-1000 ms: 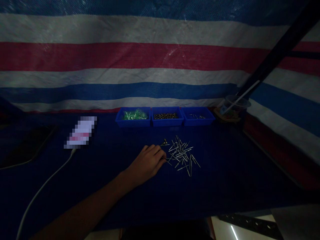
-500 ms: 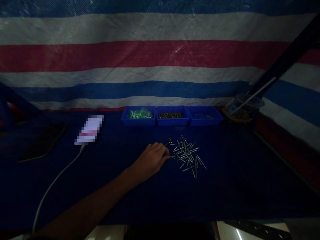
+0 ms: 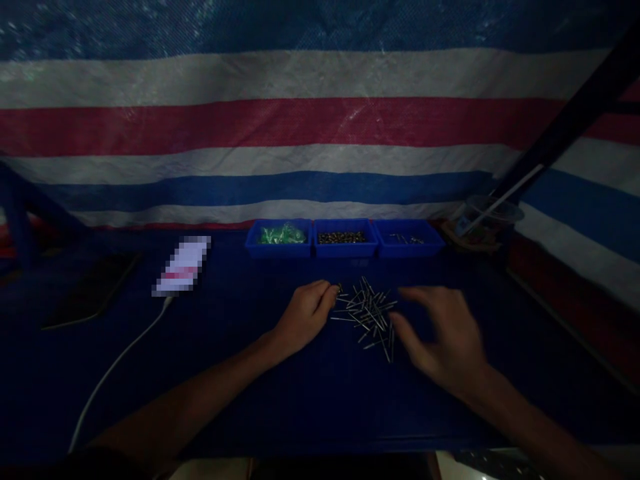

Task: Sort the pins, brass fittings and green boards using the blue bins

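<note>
My left hand (image 3: 307,312) rests on the dark blue table with thumb and fingers pinched together. At its fingertips shows a small brass-coloured piece (image 3: 340,289), mostly covered; whether the fingers grip it is hard to see in the dim light. Just right of that hand lies a loose pile of thin metal rods (image 3: 369,308), crossing each other. On the pile's other side is my right hand (image 3: 447,337), slightly blurred. Its thumb and fingers are spread apart around the pile's right edge, holding nothing visible.
Three blue bins stand in a row behind: one with green plastic-wrapped contents (image 3: 283,235), one with small brownish metal parts (image 3: 341,238), one with a few thin pieces (image 3: 407,239). A plugged-in phone (image 3: 183,267), a dark flat device (image 3: 95,290) and a clear cup (image 3: 493,210) flank them.
My right hand has come into view from the right, reaching the pile. My left hand has shifted slightly, its fingertips now at the brass-coloured piece. The view has tilted up a little.
</note>
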Action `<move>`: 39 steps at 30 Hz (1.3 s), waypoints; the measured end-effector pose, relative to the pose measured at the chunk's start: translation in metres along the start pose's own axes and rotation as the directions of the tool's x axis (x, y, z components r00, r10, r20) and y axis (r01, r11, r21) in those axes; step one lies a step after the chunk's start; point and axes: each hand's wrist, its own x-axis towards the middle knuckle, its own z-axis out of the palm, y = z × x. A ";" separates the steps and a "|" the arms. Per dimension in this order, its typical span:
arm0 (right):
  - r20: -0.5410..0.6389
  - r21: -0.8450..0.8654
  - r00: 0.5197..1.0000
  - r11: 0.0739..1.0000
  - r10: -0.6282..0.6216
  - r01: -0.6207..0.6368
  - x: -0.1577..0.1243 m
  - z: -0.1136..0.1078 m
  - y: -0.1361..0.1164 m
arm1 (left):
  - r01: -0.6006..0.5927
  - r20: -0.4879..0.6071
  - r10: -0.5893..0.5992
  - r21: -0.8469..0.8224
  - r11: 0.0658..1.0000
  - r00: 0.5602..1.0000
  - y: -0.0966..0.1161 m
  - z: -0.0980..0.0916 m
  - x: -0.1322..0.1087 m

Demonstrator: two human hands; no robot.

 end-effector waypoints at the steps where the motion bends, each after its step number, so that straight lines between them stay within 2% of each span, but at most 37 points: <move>1: 0.009 0.012 0.999 0.999 -0.046 0.046 0.000 0.005 -0.005 | 0.002 -0.009 -0.002 -0.010 1.000 1.000 0.002 0.002 0.001; 5: 0.020 0.036 0.971 0.971 -0.238 0.237 0.006 0.024 -0.022 | -0.015 -0.026 0.013 -0.055 0.998 1.000 0.004 0.007 0.001; 8: -0.013 0.030 0.966 0.965 -0.260 0.260 0.019 0.026 -0.013 | -0.007 0.011 0.008 -0.079 0.997 1.000 -0.001 0.003 -0.003; 10: -0.061 -0.024 0.980 0.982 -0.189 0.188 0.034 0.020 0.009 | -0.019 0.082 0.022 -0.037 0.999 0.996 -0.004 -0.002 -0.006; 13: -0.154 -0.191 0.986 0.977 0.061 -0.090 0.056 0.015 0.054 | -0.125 0.183 0.091 0.186 0.975 0.979 -0.008 -0.009 -0.010; 15: -0.155 -0.277 0.969 0.933 0.192 -0.229 0.062 0.019 0.077 | -0.197 0.251 0.118 0.320 0.927 0.961 -0.009 -0.010 -0.013; 17: -0.116 -0.299 0.958 0.910 0.264 -0.287 0.059 0.028 0.082 | -0.229 0.312 0.110 0.375 0.898 0.944 -0.009 -0.008 -0.015; 19: -0.017 -0.223 0.971 0.946 0.239 -0.236 0.048 0.038 0.071 | -0.229 0.326 0.095 0.403 0.886 0.941 -0.010 -0.005 -0.015; 22: 0.110 0.032 0.993 0.998 0.045 -0.049 0.033 0.045 0.036 | -0.180 0.265 0.065 0.437 0.881 0.962 -0.011 0.000 -0.014; 25: 0.152 0.231 0.977 0.966 -0.151 0.114 0.028 0.042 0.006 | -0.092 0.175 0.016 0.437 0.895 0.984 -0.011 0.000 -0.011; 27: 0.157 0.295 0.959 0.938 -0.238 0.184 0.028 0.040 -0.005 | -0.043 0.127 -0.010 0.413 0.910 0.992 -0.009 -0.001 -0.010; 29: 0.130 0.302 0.955 0.928 -0.266 0.217 0.028 0.037 -0.011 | -0.028 0.104 -0.012 0.374 0.927 0.995 -0.007 -0.001 -0.011; 33: -0.017 0.225 0.965 0.940 -0.261 0.258 0.034 0.026 -0.001 | -0.040 0.121 0.007 0.274 0.961 0.993 -0.003 0.000 -0.014; 35: -0.108 0.125 0.976 0.971 -0.190 0.203 0.043 0.018 0.020 | -0.029 0.123 -0.002 0.253 0.967 0.992 -0.002 0.000 -0.015; 36: -0.151 0.058 0.981 0.989 -0.124 0.134 0.048 0.016 0.033 | -0.032 0.125 -0.001 0.261 0.965 0.992 -0.002 0.000 -0.016; 38: -0.188 -0.105 0.980 0.990 0.070 -0.091 0.055 0.014 0.063 | -0.068 0.146 0.023 0.309 0.948 0.989 -0.004 0.000 -0.018; 39: -0.171 -0.181 0.974 0.966 0.151 -0.182 0.056 0.015 0.077 | -0.097 0.167 0.041 0.337 0.936 0.985 -0.005 0.001 -0.019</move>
